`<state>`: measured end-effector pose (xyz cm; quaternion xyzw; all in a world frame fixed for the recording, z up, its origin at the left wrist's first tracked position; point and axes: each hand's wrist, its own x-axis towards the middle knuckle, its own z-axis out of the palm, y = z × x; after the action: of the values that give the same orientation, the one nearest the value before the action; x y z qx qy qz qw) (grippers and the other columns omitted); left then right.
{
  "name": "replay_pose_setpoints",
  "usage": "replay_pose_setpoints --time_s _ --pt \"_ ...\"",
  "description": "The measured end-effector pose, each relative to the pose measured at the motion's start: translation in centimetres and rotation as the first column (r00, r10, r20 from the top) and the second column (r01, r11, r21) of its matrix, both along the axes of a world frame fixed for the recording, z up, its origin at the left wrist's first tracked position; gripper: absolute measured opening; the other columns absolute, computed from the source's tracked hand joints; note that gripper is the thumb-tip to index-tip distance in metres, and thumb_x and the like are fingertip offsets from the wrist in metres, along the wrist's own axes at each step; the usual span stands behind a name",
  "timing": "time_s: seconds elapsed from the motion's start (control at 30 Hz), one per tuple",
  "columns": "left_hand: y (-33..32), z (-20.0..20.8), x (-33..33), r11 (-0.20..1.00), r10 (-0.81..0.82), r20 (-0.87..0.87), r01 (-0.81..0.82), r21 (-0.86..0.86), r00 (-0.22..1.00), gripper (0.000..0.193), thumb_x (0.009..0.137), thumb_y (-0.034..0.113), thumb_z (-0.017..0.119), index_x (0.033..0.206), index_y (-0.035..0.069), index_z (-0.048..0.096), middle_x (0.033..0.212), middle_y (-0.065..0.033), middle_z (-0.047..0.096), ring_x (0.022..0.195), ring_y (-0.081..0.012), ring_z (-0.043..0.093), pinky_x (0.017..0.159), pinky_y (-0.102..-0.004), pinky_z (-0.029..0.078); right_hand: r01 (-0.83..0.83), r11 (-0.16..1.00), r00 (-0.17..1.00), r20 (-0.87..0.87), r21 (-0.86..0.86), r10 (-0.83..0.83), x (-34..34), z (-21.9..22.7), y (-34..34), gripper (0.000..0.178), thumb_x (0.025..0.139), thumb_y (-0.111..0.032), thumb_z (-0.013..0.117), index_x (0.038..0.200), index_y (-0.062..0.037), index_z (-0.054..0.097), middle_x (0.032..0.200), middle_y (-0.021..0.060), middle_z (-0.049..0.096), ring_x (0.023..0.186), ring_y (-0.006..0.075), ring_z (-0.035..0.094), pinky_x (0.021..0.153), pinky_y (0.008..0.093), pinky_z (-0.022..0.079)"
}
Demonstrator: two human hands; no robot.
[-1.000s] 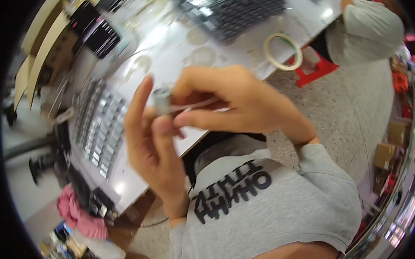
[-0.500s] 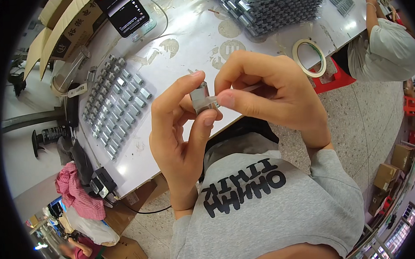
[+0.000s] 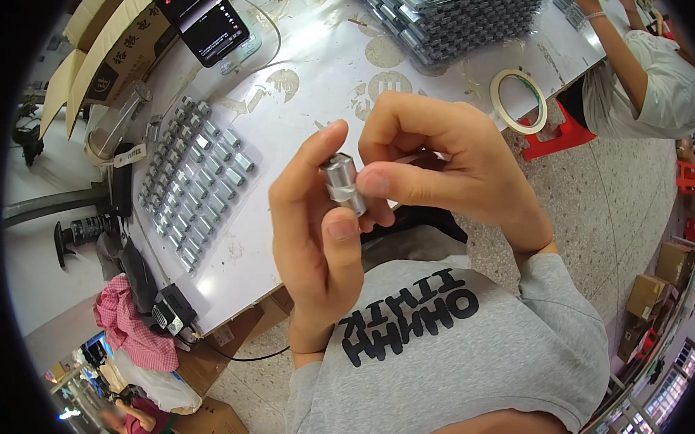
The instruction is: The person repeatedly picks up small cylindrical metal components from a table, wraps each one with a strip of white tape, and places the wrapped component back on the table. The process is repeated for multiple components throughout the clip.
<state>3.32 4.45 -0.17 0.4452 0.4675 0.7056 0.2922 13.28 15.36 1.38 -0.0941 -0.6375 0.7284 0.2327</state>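
A small silver metal cylinder [image 3: 340, 171] stands nearly upright between the fingertips and thumb of my left hand [image 3: 308, 242], with one end facing up. Round its middle lies a pale, thin strip of tape [image 3: 348, 193]. My right hand [image 3: 457, 158] pinches the strip against the cylinder's right side between thumb and bent forefinger. More of the strip trails behind the right fingers, partly hidden. Both hands are held above the table's front edge. On the table to the left, a clear tray [image 3: 231, 216] holds rows of similar metal cylinders.
A tall stack of trays full of metal cylinders [image 3: 471, 25] stands at the back. Nearby lie a tape roll [image 3: 495, 106], a phone [image 3: 207, 29] and an open cardboard box [image 3: 116, 60]. A co-worker [image 3: 640, 72] sits at the right end of the table [image 3: 297, 118].
The cylinder has turned in my left hand so its end shows on top, and the tape now crosses its front. Both hands shifted slightly. The co-worker's arm has reached over the table.
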Motion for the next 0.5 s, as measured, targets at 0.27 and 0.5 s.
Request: replay_pose_setpoints --time_s 0.27,0.5 --pt "0.2 -0.4 -0.9 0.974 0.085 -0.584 -0.191 -0.123 0.807 0.046 0.088 0.018 0.043 0.125 -0.006 0.032 0.077 -0.0064 0.051 0.057 -0.0106 0.044 0.054 -0.0225 0.039 0.034 0.987 0.999 -0.029 0.157 -0.03 -0.3 -0.7 0.5 0.016 0.078 -0.01 0.06 0.075 -0.0013 0.047 0.063 0.0009 0.052 0.057 0.0038 0.049 0.048 0.0159 0.036" --pt "0.0 1.2 0.2 0.955 0.092 -0.329 -0.176 -0.237 0.94 0.044 0.087 0.015 0.046 0.125 -0.003 0.033 0.075 -0.0049 0.05 0.06 -0.0094 0.044 0.057 -0.0213 0.038 -0.027 0.986 0.999 -0.024 0.162 0.032 0.2 -0.5 1.0 0.012 0.081 -0.009 0.054 0.083 0.0021 0.05 0.068 0.0058 0.057 0.064 0.0088 0.054 0.056 0.0194 0.042"
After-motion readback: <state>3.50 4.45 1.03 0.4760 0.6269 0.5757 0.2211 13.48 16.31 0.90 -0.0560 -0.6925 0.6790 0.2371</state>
